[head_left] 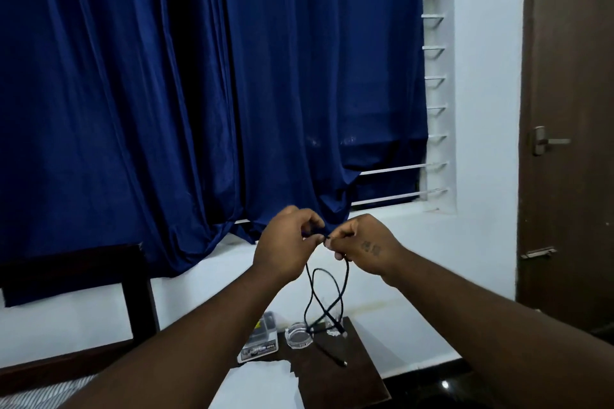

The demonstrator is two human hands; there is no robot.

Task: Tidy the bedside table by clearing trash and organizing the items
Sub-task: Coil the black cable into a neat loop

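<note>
**Cable Held Up Between Both Hands Above the Bedside Table**

A thin black cable (pixel 314 289) is pinched at its upper end between the left hand (pixel 285 242) and the right hand (pixel 362 244). The hands are raised close together, knuckles nearly touching. The fingers of both are curled in, with thumb and forefinger closed on the cord, and nothing else is held.

From the pinch the cable hangs downward, so its long axis runs vertically. It crosses itself in loose loops before its lower part reaches the bedside table (pixel 358 372) below. One plug end is seen lying on the near right part of the tabletop. Neither hand is clearly nearer the hanging length, which drops from between them, slightly towards the right hand. Winding the cord into a coil is judged to be the step in hand. For that, the slack below the fingers would have to be gathered upward.

The table has a dark wooden top and is set against a white wall. A clear round dish (pixel 299 337) is seen just left of the cable's lower loops. A small box (pixel 260 340) sits at the far left edge and a torn white paper (pixel 262 382) at the near left. Behind, a blue curtain (pixel 199 76) covers most of a louvred window (pixel 435 76). A brown door (pixel 568 109) stands at the right and a dark headboard (pixel 133 276) at the left.
</note>
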